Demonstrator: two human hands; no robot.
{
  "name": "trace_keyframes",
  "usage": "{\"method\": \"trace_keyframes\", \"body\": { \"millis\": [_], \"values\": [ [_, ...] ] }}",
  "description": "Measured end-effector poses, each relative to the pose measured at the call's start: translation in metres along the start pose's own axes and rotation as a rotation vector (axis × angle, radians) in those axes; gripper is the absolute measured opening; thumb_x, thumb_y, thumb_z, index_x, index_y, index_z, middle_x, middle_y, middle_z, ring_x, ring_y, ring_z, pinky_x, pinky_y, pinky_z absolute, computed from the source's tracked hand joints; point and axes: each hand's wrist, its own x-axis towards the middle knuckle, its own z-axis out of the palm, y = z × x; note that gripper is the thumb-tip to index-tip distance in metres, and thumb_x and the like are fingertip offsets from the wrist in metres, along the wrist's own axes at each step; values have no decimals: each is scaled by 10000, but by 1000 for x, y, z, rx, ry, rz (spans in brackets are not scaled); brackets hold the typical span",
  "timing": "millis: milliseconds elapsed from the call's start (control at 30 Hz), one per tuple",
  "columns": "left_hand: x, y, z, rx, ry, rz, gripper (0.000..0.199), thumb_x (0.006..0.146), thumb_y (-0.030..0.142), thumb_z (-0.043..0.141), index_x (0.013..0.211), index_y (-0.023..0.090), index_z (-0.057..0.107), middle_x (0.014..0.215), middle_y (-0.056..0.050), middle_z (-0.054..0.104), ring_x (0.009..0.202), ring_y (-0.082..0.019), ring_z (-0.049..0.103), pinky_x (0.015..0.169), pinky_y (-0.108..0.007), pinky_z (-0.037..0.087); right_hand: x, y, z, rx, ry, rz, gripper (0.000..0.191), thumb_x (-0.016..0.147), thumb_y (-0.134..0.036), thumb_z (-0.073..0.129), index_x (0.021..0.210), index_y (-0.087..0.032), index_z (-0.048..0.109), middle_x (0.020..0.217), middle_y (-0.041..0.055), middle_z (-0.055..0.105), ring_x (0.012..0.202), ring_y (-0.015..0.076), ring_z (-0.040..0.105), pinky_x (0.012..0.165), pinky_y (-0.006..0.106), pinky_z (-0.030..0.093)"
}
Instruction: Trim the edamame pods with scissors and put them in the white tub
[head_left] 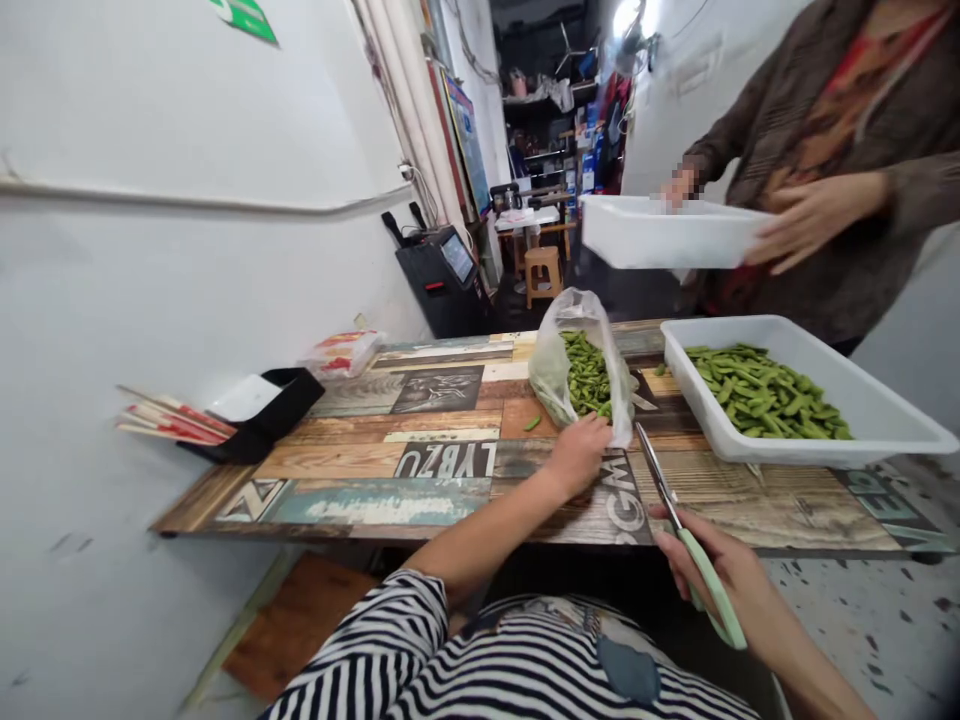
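Observation:
A clear plastic bag (pixel 553 375) lies on its side on the table, its mouth towards me, full of green bean pods (pixel 586 372). At the bag's near edge is my left hand (pixel 581 456), its fingers closed by the pods; what they pinch is hidden. My right hand (pixel 716 565) holds scissors (pixel 660 472) with mint-green handles, blades pointing forward, right of the bag. Further right, a white plastic tray (pixel 892 435) contains many pods (pixel 772 395). One loose pod (pixel 532 423) lies left of the bag.
Across the wood-patterned table (pixel 442 462), a person (pixel 825 200) holds a second white tray (pixel 667 235) in both hands. At the left end stands a black holder (pixel 281 405) with chopsticks (pixel 176 420). A plastic packet (pixel 341 352) and a black machine (pixel 442 280) are by the wall.

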Motion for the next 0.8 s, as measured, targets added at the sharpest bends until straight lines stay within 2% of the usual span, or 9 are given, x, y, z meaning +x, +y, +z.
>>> {"method": "trace_keyframes", "body": {
  "millis": [200,300,400,467,533,633,667,733,800],
  "values": [
    [-31,55,-6,-104,-10,22,247,884,127,375,974,150,604,1033,-107,629,1065,-199,549,1064,-385,389,5,-23,0,-31,125,-120,520,861,-531,498,1180,-125,561,518,-40,510,480,137,493,493,251,429],
    [-38,63,-11,-65,-25,-25,263,887,237,443,1075,118,583,1130,-143,599,1188,-235,490,1125,-412,309,12,-23,1,-5,161,-119,520,850,-536,505,1157,-121,566,512,-39,511,472,135,489,486,251,425],
    [-26,44,-24,-36,-61,-192,771,755,533,613,1340,70,422,1397,-229,414,1368,-336,287,1143,-494,230,23,-17,5,19,127,-69,529,834,-551,520,1132,-117,568,498,-47,499,440,129,469,438,243,397],
    [-11,22,-41,-76,-215,-210,925,683,634,629,1376,66,399,1461,-236,345,1375,-357,278,1132,-495,238,29,-13,6,28,103,-48,536,832,-557,521,1136,-118,561,491,-51,498,426,126,458,421,240,382],
    [1,-3,-66,-171,-380,-122,873,685,592,651,1376,110,424,1439,-182,419,1331,-307,378,1108,-428,299,33,-11,6,27,104,-47,537,838,-558,515,1147,-121,556,492,-50,502,429,128,460,424,240,386],
    [-3,-38,-104,-323,-282,-40,694,731,489,648,1346,216,481,1395,-84,503,1248,-226,487,995,-314,417,35,-8,2,-32,155,-53,543,843,-568,502,1162,-133,565,499,-46,511,438,137,481,435,246,402],
    [-9,-49,-113,-344,-203,-112,547,792,438,587,1289,213,539,1301,-72,587,1147,-196,563,912,-277,459,36,-6,0,-83,192,-58,552,835,-575,508,1164,-137,574,513,-37,528,444,145,497,442,252,410],
    [-24,-69,-116,-222,-28,-397,344,856,320,466,1081,151,664,1010,-76,708,883,-164,646,758,-246,484,37,-2,-2,-236,305,-88,585,805,-599,533,1155,-135,600,579,6,603,488,174,555,479,278,440],
    [-36,-83,-103,-40,-63,-578,253,797,226,505,914,141,713,853,-61,719,771,-160,639,695,-234,466,40,2,-2,-408,439,-149,640,773,-640,538,1131,-116,627,716,87,687,607,235,635,562,324,484]
  ]
}}
